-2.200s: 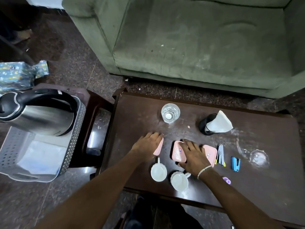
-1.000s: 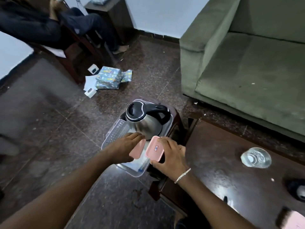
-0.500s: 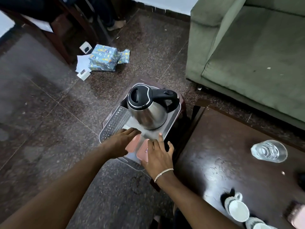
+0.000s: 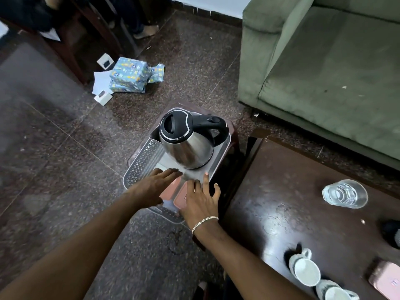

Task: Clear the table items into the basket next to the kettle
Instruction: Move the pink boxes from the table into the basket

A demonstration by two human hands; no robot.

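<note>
A grey perforated basket (image 4: 140,163) sits on a small stool left of the dark table (image 4: 303,202), with the steel kettle (image 4: 186,144) standing in its far half. Two pink boxes lie flat in its near half, one (image 4: 171,189) under my left hand (image 4: 155,187) and the other (image 4: 180,199) under my right hand (image 4: 201,200). Both hands are flat with fingers spread, gripping nothing. On the table stand a glass (image 4: 344,193), two white cups (image 4: 305,269) (image 4: 335,292) and a third pink box (image 4: 387,280).
A green sofa (image 4: 324,61) stands behind the table. Blue packets (image 4: 129,75) and paper scraps lie on the floor beyond the basket. Wooden furniture legs and a person's foot (image 4: 145,31) are at the far left. A dark object (image 4: 391,233) sits at the table's right edge.
My hands carried two pink boxes from the table to the basket, lowered them in front of the kettle and let go. The fingers now lie spread over them.
</note>
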